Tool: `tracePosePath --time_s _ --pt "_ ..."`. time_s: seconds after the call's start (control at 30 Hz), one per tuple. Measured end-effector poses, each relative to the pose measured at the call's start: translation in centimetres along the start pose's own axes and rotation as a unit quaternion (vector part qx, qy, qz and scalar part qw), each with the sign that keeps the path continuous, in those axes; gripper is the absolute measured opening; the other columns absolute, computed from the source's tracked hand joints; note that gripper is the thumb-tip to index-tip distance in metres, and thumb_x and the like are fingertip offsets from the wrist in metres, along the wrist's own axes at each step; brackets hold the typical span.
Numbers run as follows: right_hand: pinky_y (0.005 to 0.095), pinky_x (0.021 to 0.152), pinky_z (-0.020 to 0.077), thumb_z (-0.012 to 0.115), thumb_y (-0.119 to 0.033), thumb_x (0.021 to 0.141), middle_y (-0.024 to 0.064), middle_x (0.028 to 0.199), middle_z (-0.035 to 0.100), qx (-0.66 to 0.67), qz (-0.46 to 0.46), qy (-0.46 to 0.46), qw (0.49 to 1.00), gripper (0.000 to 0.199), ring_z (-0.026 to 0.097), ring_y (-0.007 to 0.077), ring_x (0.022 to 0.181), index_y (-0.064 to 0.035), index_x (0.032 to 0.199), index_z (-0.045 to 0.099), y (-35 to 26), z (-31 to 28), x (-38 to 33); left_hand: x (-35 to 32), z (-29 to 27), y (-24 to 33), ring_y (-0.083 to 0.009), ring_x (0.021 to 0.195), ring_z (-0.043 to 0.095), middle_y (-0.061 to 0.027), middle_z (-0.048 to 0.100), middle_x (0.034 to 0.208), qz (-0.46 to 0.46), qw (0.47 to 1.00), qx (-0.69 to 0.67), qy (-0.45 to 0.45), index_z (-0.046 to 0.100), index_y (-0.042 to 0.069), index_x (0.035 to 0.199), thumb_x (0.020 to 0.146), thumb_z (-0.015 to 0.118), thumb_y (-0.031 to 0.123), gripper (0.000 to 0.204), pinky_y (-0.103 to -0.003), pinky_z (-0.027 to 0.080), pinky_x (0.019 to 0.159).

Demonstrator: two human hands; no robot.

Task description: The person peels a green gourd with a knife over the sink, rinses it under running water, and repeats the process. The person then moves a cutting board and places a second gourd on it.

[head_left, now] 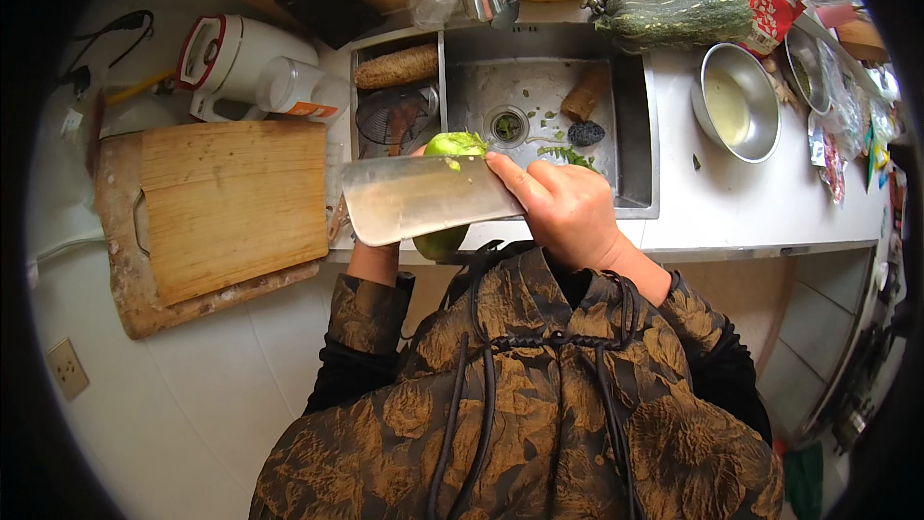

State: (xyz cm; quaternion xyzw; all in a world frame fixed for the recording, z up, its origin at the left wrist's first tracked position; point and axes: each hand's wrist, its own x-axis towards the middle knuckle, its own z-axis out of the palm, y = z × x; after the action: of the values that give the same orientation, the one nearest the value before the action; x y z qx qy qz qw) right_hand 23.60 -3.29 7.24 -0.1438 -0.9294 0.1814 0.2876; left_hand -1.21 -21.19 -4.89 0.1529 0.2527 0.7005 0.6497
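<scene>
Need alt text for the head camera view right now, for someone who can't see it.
Seen from above, a person's right hand holds a broad cleaver across a green vegetable gripped from below by the left hand, over the edge of a steel sink. Wooden cutting boards lie to the left, a metal bowl to the right.

I see a white counter [741, 202] with a steel sink [635, 125] set into it. On the counter's left lies a wooden chopping board [231, 202] atop a thicker, worn board [120, 231], with a white kettle [226, 58] behind them. Right of the sink stands a steel bowl [739, 101], and a striped green squash [683, 14] rests at the back edge
</scene>
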Motion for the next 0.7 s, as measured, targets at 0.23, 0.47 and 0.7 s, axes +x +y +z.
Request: tracePosePath --time_s 0.23,0.47,0.7 --pt "0.0370 0.053 0.0492 0.069 -0.007 0.085 0.0020 0.069 0.052 -0.007 0.025 -0.006 1.000 0.043 0.057 0.0224 0.056 -0.0144 0.127 0.074 0.7 0.7 -0.5 -0.9 -0.5 -0.4 -0.0253 0.123 0.067 -0.0125 0.067 0.137 0.031 0.940 0.327 0.092 0.057 0.002 0.146 0.098 0.071 0.038 0.061 -0.042 0.055 0.107" --pt "0.0424 0.070 0.0591 0.067 -0.009 0.095 0.0137 0.097 0.076 -0.009 0.268 -0.157 0.951 0.032 0.073 0.0358 0.084 -0.0153 0.126 0.073 4.1 1.7 -1.3 2.7 9.5 1.0 -0.0299 0.100 0.074 -0.0193 0.070 0.115 -0.034 0.989 0.141 -0.001 0.054 -0.006 0.139 0.068 0.085 0.057 0.100 -0.041 0.060 0.092" --pt "0.0382 0.061 0.0550 0.071 -0.001 0.087 0.0073 0.079 0.066 0.030 0.074 -0.007 0.997 0.045 0.068 0.0272 0.067 -0.0137 0.130 0.072 1.5 1.2 0.1 1.7 5.4 0.1 -0.0286 0.122 0.068 -0.0172 0.067 0.135 0.053 0.987 0.064 0.139 0.053 0.001 0.146 0.075 0.082 0.069 0.102 -0.045 0.054 0.109"
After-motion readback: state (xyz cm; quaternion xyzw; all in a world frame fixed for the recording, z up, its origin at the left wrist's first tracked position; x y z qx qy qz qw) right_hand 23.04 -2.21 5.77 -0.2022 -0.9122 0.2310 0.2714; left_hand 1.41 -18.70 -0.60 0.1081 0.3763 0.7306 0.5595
